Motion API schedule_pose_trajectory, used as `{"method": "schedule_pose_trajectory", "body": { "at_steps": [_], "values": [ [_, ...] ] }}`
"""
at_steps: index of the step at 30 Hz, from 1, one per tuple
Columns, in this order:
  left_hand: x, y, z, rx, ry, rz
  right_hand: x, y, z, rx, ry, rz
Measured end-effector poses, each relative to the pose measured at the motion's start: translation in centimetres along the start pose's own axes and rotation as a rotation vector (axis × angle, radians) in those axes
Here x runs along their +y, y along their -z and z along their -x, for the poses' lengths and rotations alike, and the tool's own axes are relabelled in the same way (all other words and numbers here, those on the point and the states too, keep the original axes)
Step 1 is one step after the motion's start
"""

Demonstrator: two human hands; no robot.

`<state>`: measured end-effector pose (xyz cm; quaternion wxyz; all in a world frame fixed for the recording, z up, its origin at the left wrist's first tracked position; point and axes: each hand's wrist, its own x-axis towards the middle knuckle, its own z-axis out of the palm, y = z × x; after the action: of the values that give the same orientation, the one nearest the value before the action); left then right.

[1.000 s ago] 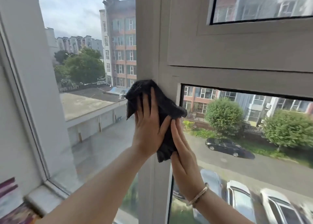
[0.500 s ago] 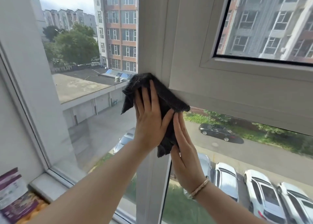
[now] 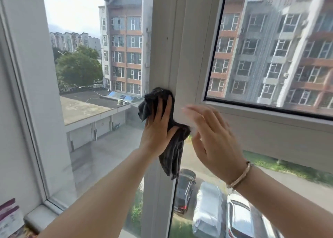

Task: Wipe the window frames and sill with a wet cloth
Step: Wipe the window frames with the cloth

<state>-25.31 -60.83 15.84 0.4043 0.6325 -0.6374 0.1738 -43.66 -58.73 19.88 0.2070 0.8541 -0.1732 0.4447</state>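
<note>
White window frame (image 3: 182, 57) fills the middle; flats and parked cars (image 3: 212, 212) show beyond. Left hand (image 3: 158, 129) presses the dark cloth (image 3: 171, 155) flat-fingered against the frame. Right hand (image 3: 214, 142), fingers spread and blurred, hovers beside it, empty.

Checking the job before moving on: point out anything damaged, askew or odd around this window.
Nothing stands out. The left hand presses the dark cloth against the upright window frame, which looks straight and unbroken. The right hand is open beside it, blurred. The glass pane shows no cracks.
</note>
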Motion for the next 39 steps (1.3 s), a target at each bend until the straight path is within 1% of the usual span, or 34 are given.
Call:
{"method": "schedule_pose_trajectory", "body": {
  "at_steps": [2, 4, 6, 8, 11, 17, 20, 22, 26, 29, 31, 34, 37, 39],
  "values": [
    [-0.5, 1.4, -1.1, -0.07, -0.039, -0.088, 0.9, 1.0, -2.4, -0.028, 0.019, 0.18],
    [-1.3, 2.7, -1.8, -0.168, -0.076, -0.168, 2.0, 1.4, -4.3, -0.097, 0.055, 0.365],
    [-2.2, 4.2, -2.7, -0.221, -0.135, -0.252, 3.2, 1.3, -5.6, -0.17, 0.069, 0.477],
    [-2.6, 5.6, -4.3, -0.174, -0.199, -0.291, 4.3, 0.9, -6.3, -0.212, 0.059, 0.534],
    [-1.8, 6.8, -7.9, -0.028, -0.265, -0.23, 5.2, -0.1, -6.6, -0.206, 0.063, 0.585],
    [0.8, 8.1, -14.5, 0.222, -0.256, -0.128, 5.8, -1.3, -6.4, -0.162, 0.085, 0.603],
    [1.4, 7.2, -15.2, 0.308, -0.223, -0.136, 5.8, -1.2, -6.6, -0.152, 0.105, 0.61],
    [1.1, 5.8, -13.6, 0.317, -0.197, -0.134, 5.8, -1.2, -6.7, -0.146, 0.108, 0.613],
    [-0.3, 2.8, -7.7, 0.174, -0.164, -0.121, 6.1, -1.0, -7.2, -0.153, 0.136, 0.66],
    [-0.8, 2.6, -6.0, 0.122, -0.138, -0.11, 6.0, -0.8, -8.3, -0.129, 0.157, 0.688],
    [-0.1, 3.9, -7.9, 0.147, -0.167, -0.102, 5.9, -1.0, -8.9, -0.107, 0.149, 0.679],
    [1.8, 7.7, -14.7, 0.282, -0.222, -0.081, 5.9, -1.4, -9.0, -0.073, 0.132, 0.653],
    [3.0, 11.7, -20.6, 0.321, -0.274, -0.103, 5.9, -1.4, -9.1, -0.078, 0.148, 0.65],
    [3.3, 12.4, -21.6, 0.332, -0.283, -0.119, 5.8, -1.2, -9.3, -0.079, 0.148, 0.664]
  ]
}}
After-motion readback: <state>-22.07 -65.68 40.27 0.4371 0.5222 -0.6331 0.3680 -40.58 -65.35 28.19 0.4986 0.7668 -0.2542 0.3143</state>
